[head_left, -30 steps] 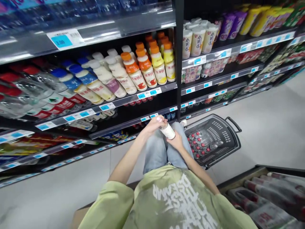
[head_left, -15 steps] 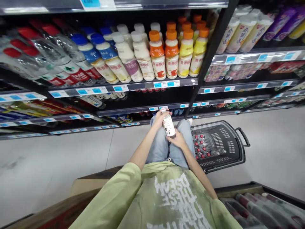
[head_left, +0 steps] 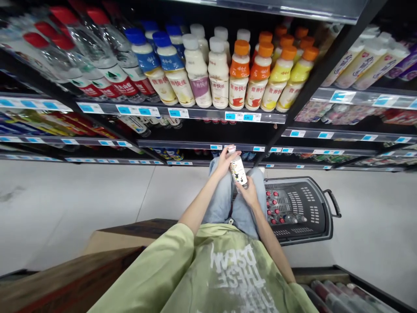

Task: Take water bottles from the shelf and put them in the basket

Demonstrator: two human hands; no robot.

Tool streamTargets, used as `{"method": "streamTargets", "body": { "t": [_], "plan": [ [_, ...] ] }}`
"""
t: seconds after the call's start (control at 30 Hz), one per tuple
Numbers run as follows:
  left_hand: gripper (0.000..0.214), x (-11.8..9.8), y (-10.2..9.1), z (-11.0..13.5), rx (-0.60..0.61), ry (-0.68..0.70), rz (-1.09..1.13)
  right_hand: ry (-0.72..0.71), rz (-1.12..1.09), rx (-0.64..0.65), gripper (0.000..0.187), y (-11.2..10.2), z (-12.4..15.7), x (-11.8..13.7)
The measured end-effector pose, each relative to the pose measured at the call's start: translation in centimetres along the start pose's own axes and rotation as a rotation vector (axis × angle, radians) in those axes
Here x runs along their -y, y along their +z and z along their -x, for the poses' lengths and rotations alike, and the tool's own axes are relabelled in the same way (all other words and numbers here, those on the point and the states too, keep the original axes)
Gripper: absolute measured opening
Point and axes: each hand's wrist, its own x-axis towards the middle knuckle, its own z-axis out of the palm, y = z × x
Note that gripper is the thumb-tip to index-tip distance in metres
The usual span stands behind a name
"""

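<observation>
A clear bottle (head_left: 239,171) with a white printed label is held tilted above my knees, between both hands. The fingers of my left hand (head_left: 224,159) are closed around its neck, close to the pale cap. Lower down, my right hand (head_left: 249,191) grips the bottle's base from the side. Just beyond my hands stands the shelf unit, with a dark lower shelf (head_left: 198,134). To the right of my legs, a grey shopping basket (head_left: 312,237) on the floor contains several clear bottles (head_left: 273,206), most with red caps.
Above, a shelf carries rows of drink bottles (head_left: 217,82) with white, blue, orange and red caps. Cardboard boxes (head_left: 120,241) lie at my left. A crate of bottles (head_left: 329,295) is behind me on the right. Grey floor (head_left: 81,191) stretches to the left.
The camera view has shifted, so the shelves appear larger and tilted differently. Both hands still hold the bottle, which sits slightly further right in the picture and turned a little.
</observation>
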Motion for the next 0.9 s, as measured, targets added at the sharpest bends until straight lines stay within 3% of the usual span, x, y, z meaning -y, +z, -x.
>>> {"method": "streamTargets", "body": {
  "t": [0.1, 0.3, 0.9],
  "plan": [
    [0.090, 0.11, -0.13, -0.09, 0.011, -0.004, 0.032, -0.031, -0.017, 0.074, 0.052, -0.06, 0.21, 0.24],
    [0.086, 0.20, -0.13, 0.12, 0.034, -0.006, 0.031, -0.048, 0.079, 0.070, 0.040, 0.02, 0.70, 0.74],
    [0.070, 0.34, -0.04, 0.58, 0.042, 0.044, 0.045, -0.018, 0.187, 0.074, 0.053, -0.07, 0.50, 0.68]
  ]
}}
